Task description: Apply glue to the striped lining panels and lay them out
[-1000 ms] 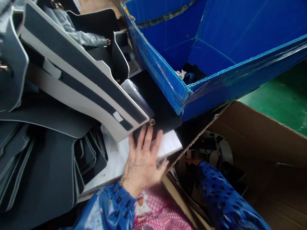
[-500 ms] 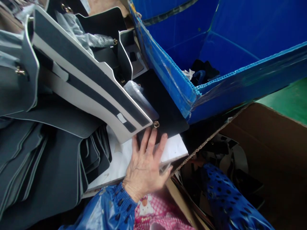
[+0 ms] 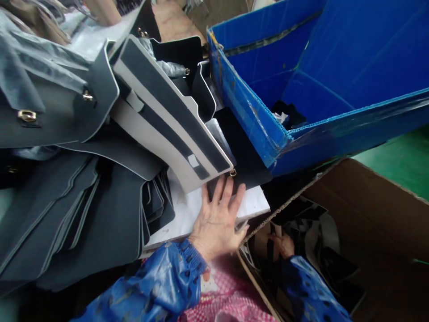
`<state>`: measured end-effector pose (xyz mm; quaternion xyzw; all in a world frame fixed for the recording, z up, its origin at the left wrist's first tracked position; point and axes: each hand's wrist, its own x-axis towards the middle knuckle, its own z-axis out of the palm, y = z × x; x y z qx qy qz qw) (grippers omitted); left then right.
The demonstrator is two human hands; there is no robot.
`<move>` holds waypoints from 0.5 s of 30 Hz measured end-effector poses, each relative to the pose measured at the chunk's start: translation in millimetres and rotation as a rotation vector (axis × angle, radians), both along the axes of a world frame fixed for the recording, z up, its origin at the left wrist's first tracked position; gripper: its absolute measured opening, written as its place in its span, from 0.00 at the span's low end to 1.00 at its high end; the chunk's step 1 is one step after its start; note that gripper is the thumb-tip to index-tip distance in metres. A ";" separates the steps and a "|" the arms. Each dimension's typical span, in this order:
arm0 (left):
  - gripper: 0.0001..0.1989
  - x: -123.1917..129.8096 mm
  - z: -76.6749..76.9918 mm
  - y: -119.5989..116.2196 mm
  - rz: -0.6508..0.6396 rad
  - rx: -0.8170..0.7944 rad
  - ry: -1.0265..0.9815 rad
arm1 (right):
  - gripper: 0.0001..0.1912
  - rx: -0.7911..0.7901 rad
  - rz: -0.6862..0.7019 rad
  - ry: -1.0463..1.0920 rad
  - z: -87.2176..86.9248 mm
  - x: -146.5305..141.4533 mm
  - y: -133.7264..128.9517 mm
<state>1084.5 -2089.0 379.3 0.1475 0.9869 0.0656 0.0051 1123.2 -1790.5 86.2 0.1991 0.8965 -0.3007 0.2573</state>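
My left hand [image 3: 217,219] lies spread on a white board [image 3: 256,202], its fingertips on the lower edge of a black panel [image 3: 248,156] with a gold clasp. Leaning beside those fingertips is a beige piece with dark stripes [image 3: 167,120]. Down inside a cardboard box [image 3: 375,201], my right hand [image 3: 284,245] is at a beige and black piece [image 3: 266,243]; its fingers are partly hidden in shadow. More dark and beige pieces [image 3: 313,232] lie in that box.
Dark sheets [image 3: 97,214] are stacked at the left, below black pieces with gold clasps [image 3: 50,116] and plastic wrapping. A large blue bin [image 3: 250,114] with small dark and white scraps stands at the upper right. Green floor [image 3: 398,158] shows at the right.
The view has shifted, so the pieces on the board appear farther right. My right hand, mostly hidden before, now shows in the cardboard box. My left hand remains spread at the black panel's edge.
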 end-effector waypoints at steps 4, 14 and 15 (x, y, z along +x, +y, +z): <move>0.45 0.1 0.5 -0.9 0.003 0.020 0.003 | 0.15 0.095 -0.082 -0.041 39.4 14.3 14.3; 0.43 4.4 2.6 -5.0 -0.017 0.126 0.030 | 0.20 0.102 -0.208 0.306 222.4 -1.9 41.8; 0.43 5.0 2.0 -5.4 -0.017 0.143 0.034 | 0.19 0.111 -0.211 0.331 244.9 -1.2 44.1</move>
